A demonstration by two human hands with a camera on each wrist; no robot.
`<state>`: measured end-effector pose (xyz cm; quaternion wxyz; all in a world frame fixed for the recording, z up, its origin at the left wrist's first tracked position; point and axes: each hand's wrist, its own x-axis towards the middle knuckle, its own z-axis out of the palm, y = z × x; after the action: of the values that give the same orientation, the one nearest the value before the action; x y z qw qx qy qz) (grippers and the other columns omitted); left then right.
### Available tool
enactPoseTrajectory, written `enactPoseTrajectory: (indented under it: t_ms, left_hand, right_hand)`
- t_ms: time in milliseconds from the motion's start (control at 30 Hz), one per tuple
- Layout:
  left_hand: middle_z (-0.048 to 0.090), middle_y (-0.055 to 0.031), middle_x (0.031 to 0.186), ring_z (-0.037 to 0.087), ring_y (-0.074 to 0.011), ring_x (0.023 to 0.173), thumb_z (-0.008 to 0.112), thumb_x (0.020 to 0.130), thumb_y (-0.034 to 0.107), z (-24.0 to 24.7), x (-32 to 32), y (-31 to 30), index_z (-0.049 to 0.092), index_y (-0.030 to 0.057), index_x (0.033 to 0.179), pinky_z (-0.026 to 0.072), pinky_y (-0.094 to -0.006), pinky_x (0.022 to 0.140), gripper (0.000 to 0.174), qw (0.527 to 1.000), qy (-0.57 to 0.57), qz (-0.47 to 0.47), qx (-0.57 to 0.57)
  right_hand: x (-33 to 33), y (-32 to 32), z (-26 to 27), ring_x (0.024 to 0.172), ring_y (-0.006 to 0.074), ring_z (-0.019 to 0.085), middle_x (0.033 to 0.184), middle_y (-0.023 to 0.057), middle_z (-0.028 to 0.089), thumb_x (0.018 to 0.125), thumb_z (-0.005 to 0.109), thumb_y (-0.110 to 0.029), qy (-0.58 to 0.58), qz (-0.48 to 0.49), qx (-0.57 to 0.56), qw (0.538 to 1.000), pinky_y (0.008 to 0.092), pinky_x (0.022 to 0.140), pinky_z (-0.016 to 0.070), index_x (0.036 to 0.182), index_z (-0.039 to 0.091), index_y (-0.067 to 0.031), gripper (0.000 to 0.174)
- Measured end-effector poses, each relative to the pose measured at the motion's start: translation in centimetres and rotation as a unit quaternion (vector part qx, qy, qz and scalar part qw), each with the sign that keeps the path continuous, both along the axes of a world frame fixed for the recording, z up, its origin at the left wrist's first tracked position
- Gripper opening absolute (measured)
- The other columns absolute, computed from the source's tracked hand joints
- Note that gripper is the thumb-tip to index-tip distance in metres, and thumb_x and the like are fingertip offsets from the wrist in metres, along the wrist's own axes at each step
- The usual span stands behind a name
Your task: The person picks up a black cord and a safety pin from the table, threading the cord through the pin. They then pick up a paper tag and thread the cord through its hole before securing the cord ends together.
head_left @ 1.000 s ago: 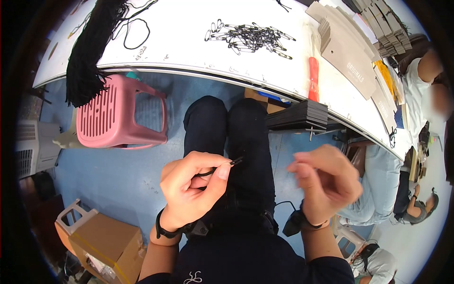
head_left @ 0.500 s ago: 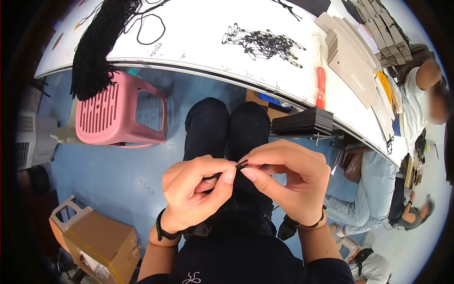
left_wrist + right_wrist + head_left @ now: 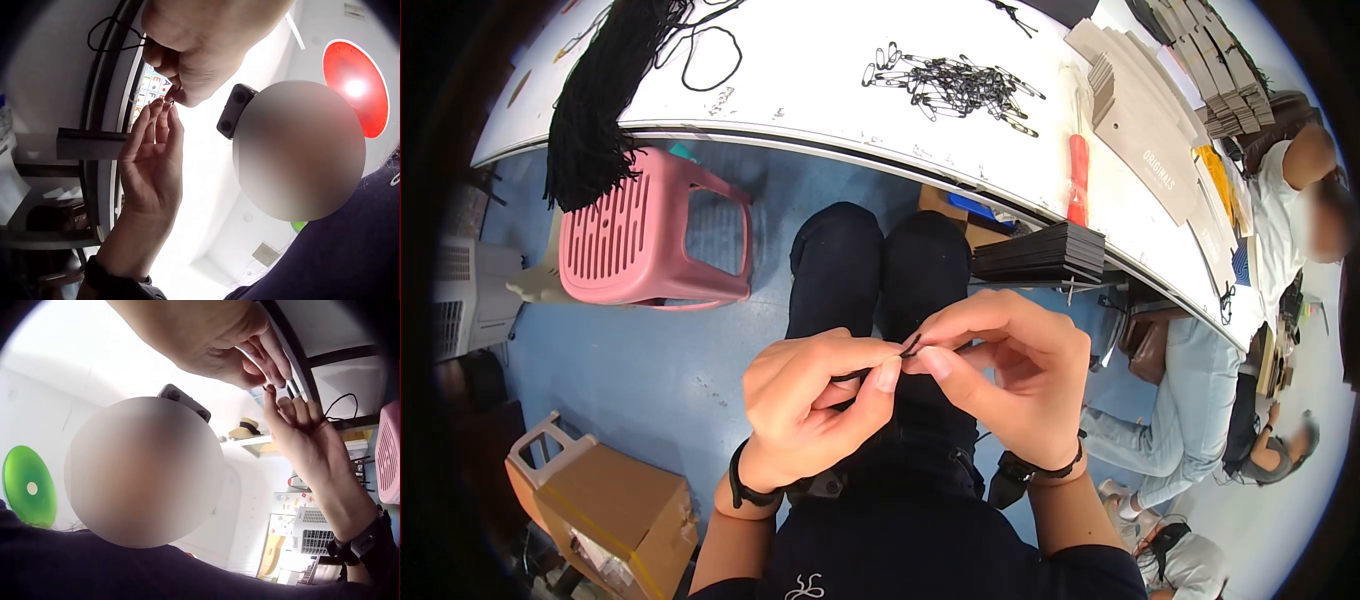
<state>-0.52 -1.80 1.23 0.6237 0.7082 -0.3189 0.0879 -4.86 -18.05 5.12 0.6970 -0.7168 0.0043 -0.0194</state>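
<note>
Above the lap in the head view, my left hand pinches a thin black cord between thumb and index finger. Short ends of it poke out past the fingertips. My right hand meets it from the other side, thumb and index finger pinching those ends. A loop of the cord sticks out behind the left hand in the left wrist view. From the right wrist view, the same cord loop shows beyond the left hand's curled fingers. The fingertips partly hide the ends.
On the white table lie a pile of black safety pins, a bundle of black cords, a red-handled tool and grey cards. A pink stool stands left, a cardboard box lower left. People sit at right.
The right hand came in from the right, its fingers closing on the cord ends beside the left fingertips. The left hand keeps its pinch, nearly still. The ends now spread apart slightly.
</note>
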Motion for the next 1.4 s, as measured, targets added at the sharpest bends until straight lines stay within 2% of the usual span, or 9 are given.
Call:
enactPoseTrajectory:
  t_ms: [100, 167, 467, 567, 1000, 1400]
  left_hand:
    - [0.049, -0.0004, 0.051, 0.037, -0.0065, 0.038, 0.067, 0.073, -0.004, -0.01, 0.01, 0.05, 0.062, -0.0006, 0.083, 0.0260, -0.0211, 0.037, 0.012, 1.000, -0.007, 0.004, 0.001]
    - [0.049, -0.0002, 0.051, 0.037, -0.0065, 0.038, 0.067, 0.073, -0.004, -0.01, -0.02, -0.04, 0.062, -0.0006, 0.083, 0.0258, -0.0211, 0.037, 0.012, 1.000, -0.006, 0.003, -0.003]
    - [0.048, 0.0005, 0.051, 0.036, -0.0064, 0.038, 0.068, 0.073, -0.004, -0.04, -0.09, 0.06, 0.063, -0.0006, 0.083, 0.0255, -0.0214, 0.037, 0.011, 1.000, 0.008, -0.005, 0.005]
    - [0.049, 0.0003, 0.051, 0.036, -0.0065, 0.038, 0.068, 0.073, -0.004, -0.07, -0.08, -0.01, 0.063, -0.0005, 0.083, 0.0257, -0.0214, 0.038, 0.011, 1.000, 0.008, -0.004, 0.001]
    - [0.054, -0.0018, 0.055, 0.037, -0.0068, 0.039, 0.067, 0.072, -0.004, -0.04, -0.02, -0.03, 0.062, -0.0002, 0.082, 0.0264, -0.0215, 0.037, 0.011, 1.000, 0.002, -0.012, -0.002]
    - [0.054, -0.0014, 0.055, 0.037, -0.0065, 0.039, 0.066, 0.072, -0.005, 0.06, -0.05, 0.14, 0.063, -0.0001, 0.082, 0.0261, -0.0212, 0.038, 0.012, 1.000, 0.017, -0.022, 0.003]
  right_hand:
    - [-0.07, 0.07, 0.11, 0.079, 0.0129, 0.064, 0.086, 0.0087, 0.063, 0.080, 0.064, 0.004, 0.026, -0.019, 0.045, 0.998, 0.0234, 0.068, 0.0560, 0.093, 0.063, 0.0056, 0.013]
    - [-0.17, -0.33, -0.11, 0.079, 0.0131, 0.065, 0.086, 0.0098, 0.064, 0.080, 0.064, 0.005, 0.026, 0.007, 0.072, 0.997, 0.0220, 0.066, 0.0556, 0.093, 0.064, 0.0056, 0.013]
    - [-0.21, -0.77, -0.12, 0.075, 0.0123, 0.064, 0.083, 0.0098, 0.064, 0.080, 0.064, 0.005, 0.017, 0.007, 0.034, 0.999, 0.0204, 0.062, 0.0542, 0.091, 0.065, 0.0055, 0.011]
    - [-0.28, -0.60, -0.38, 0.074, 0.0122, 0.064, 0.083, 0.0097, 0.064, 0.079, 0.065, 0.005, 0.020, -0.008, 0.065, 0.998, 0.0210, 0.063, 0.0548, 0.091, 0.065, 0.0050, 0.012]
    - [-0.19, -0.80, -0.11, 0.076, 0.0135, 0.064, 0.084, 0.0101, 0.063, 0.080, 0.064, 0.005, 0.022, 0.018, 0.060, 0.998, 0.0225, 0.064, 0.0556, 0.089, 0.064, 0.0064, 0.010]
    - [-0.21, -0.69, -0.21, 0.076, 0.0134, 0.064, 0.085, 0.0101, 0.064, 0.080, 0.064, 0.005, 0.029, 0.013, 0.075, 0.997, 0.0220, 0.063, 0.0551, 0.090, 0.064, 0.0068, 0.010]
